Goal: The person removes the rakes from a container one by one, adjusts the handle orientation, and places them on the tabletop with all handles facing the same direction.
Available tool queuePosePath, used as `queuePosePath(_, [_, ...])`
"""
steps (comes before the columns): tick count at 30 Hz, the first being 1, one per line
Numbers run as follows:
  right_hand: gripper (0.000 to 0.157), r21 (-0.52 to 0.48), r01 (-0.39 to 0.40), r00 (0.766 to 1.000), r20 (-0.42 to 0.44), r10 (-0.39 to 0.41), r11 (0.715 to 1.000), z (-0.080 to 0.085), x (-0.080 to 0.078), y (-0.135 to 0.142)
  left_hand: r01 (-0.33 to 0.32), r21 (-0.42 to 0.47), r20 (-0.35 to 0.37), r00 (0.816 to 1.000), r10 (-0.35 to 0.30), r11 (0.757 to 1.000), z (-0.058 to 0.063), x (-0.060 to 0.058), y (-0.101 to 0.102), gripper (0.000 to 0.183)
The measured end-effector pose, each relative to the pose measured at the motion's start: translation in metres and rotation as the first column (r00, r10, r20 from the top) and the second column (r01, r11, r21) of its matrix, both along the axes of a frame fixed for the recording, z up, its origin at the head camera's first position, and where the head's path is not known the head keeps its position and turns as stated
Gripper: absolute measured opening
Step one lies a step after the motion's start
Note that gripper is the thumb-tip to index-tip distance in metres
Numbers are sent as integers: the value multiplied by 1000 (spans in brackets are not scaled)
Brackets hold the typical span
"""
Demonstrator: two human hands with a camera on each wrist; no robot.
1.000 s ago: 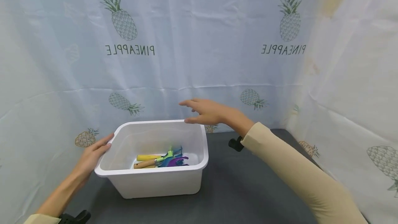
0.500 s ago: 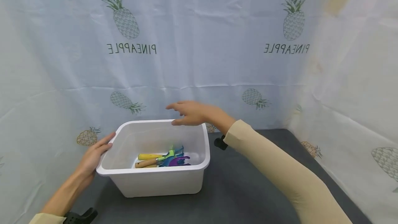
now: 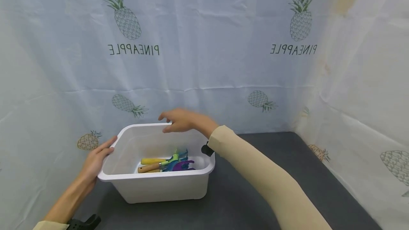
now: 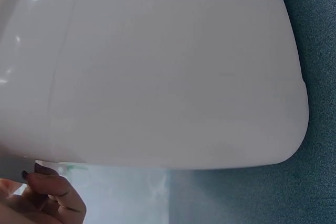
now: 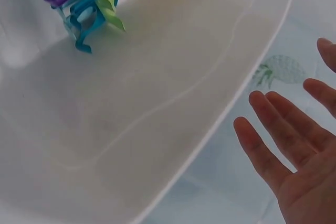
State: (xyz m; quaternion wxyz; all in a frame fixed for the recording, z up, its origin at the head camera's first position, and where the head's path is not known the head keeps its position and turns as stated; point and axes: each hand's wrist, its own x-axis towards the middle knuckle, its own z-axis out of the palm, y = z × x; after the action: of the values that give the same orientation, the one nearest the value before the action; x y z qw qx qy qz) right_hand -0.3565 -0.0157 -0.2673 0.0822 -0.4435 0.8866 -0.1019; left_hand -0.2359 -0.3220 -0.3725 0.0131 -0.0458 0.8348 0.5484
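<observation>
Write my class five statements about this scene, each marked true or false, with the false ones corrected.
The left hand holds the white plastic tub. True.
The right hand grips a wooden handle. False: the right hand holds nothing; the wooden handle lies inside the tub.
The tub lies on its side. False: it stands upright on the dark tabletop.
A yellow handle is in the tub. True.
The word PINEAPPLE on the hanging cloth reads backwards. True.

Right of the white tub, a long, plain cream sleeve is worn, with a small rounded black device by its cuff. Nearer than the tub, at its left, a matching sleeve end is bordered by a black band.
</observation>
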Motion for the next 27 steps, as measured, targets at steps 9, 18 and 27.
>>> queuePosePath(9, [51,33,17,999,50,-19,999,-36,-10,-32,-16,-23,-25,1000,15,1000,-1,-2,0,58])
queuePosePath(18, [48,162,-40,998,47,33,986,-65,-3,-56,-23,-46,-28,999,22,999,-2,0,-1,57])
queuePosePath(27, [44,198,-111,989,120,88,974,-81,-2,-71,-37,-46,-53,998,35,998,-4,-1,-2,57])
